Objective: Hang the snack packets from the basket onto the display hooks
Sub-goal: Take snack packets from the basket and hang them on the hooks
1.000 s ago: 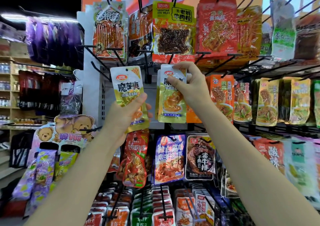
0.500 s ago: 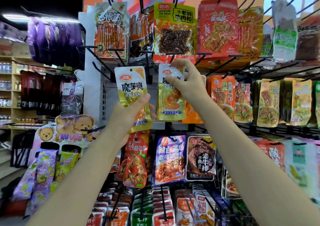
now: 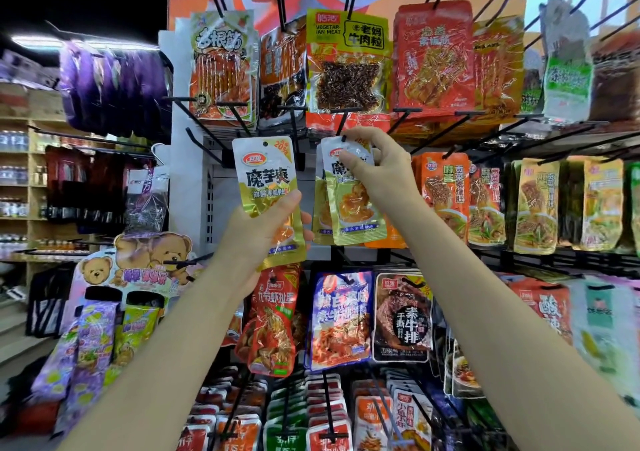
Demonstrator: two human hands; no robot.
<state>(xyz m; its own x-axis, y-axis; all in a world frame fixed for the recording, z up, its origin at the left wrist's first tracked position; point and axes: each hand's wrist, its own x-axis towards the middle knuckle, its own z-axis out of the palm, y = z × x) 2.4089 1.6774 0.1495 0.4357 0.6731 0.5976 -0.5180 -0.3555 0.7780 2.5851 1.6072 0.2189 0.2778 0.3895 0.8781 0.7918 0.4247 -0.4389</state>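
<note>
**shelfnewbie:** Going left to right. The left hand (image 3: 263, 232) is clamped on the lower half of a yellow-and-silver packet (image 3: 268, 187), thumb across the front and fingers behind. It's held upright in front of the rack, clear of any hook, with its punched hole at the top edge. How will this thing handle?

**pegwall_pete:** My guess is light and floppy. It's a thin foil pouch with soft filling, and the film is glossy, so it could slide in a loose grip. The flat sealed strip at the top looks like the stiffest part. I'd move the pinch up there, just beside the hole, so the hole doesn't fold away from the prong.

**shelfnewbie:** And the right one?

**pegwall_pete:** The right hand (image 3: 377, 170) pinches the top corner of a matching packet (image 3: 349, 205), right at the tip of the black hook (image 3: 341, 123). I can't tell if the hole is on the prong yet, since the fingers cover it.

**shelfnewbie:** Orientation?

**pegwall_pete:** Both have the long axis vertical, hole end up and printed face toward the camera. The right one tilts a little, bottom swinging right. The basket isn't in view.
</note>
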